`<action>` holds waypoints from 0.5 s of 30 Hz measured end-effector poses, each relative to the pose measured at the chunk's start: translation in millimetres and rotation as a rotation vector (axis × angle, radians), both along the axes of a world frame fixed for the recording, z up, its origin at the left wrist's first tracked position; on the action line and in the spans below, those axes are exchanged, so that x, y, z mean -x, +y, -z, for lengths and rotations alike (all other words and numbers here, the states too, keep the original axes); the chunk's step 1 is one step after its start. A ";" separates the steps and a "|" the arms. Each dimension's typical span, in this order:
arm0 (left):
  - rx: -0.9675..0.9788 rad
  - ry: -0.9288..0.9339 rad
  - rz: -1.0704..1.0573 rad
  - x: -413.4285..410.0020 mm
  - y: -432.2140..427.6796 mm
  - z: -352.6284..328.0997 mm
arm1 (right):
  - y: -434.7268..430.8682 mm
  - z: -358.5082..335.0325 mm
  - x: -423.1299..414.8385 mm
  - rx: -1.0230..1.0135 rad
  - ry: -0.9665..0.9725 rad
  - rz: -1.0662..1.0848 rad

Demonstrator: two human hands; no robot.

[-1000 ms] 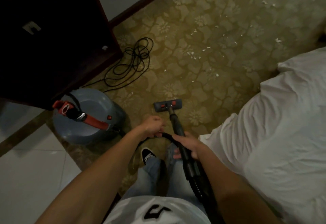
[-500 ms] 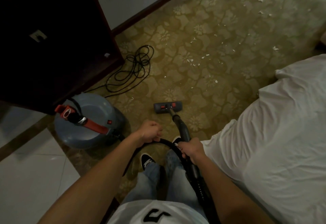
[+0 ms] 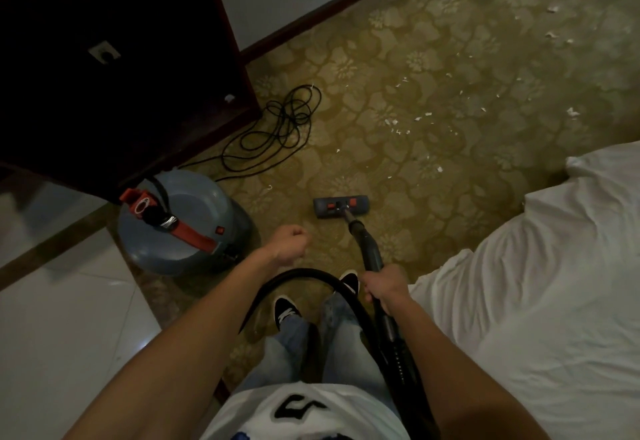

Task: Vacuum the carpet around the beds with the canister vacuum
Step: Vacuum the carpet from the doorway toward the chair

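Note:
A grey canister vacuum (image 3: 180,221) with an orange handle stands on the patterned carpet (image 3: 433,93) at the left. Its black hose (image 3: 304,278) loops in front of my legs to the wand (image 3: 369,251), which ends in a grey floor head (image 3: 341,208) flat on the carpet. My right hand (image 3: 384,285) grips the wand. Above the hose my left hand (image 3: 289,244) is a closed fist, clear of the hose and holding nothing. A bed with white sheets (image 3: 536,283) fills the right side.
A dark wooden cabinet (image 3: 114,69) stands at the upper left, with the black power cord (image 3: 277,131) coiled at its corner. White paper scraps (image 3: 426,117) dot the carpet beyond the floor head. White tiles (image 3: 59,328) lie at the lower left.
My left hand has let go of the hose and lifted off it as a fist. My right hand has slid back along the wand; the view has tilted up.

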State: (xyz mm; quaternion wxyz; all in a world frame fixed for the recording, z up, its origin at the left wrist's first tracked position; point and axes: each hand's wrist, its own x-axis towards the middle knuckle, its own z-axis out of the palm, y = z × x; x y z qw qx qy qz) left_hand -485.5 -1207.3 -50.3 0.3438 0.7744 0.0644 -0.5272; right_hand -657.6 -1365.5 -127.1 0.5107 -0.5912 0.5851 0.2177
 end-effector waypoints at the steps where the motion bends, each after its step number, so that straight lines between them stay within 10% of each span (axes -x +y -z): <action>1: -0.004 -0.010 -0.005 -1.0 -3.6 -0.1 | -4.2 -1.1 -0.8 0.004 0.000 0.007; 15: -0.025 -0.050 -0.012 -17.6 -38.3 -5.2 | -48.7 -14.8 -17.1 -0.037 -0.018 -0.168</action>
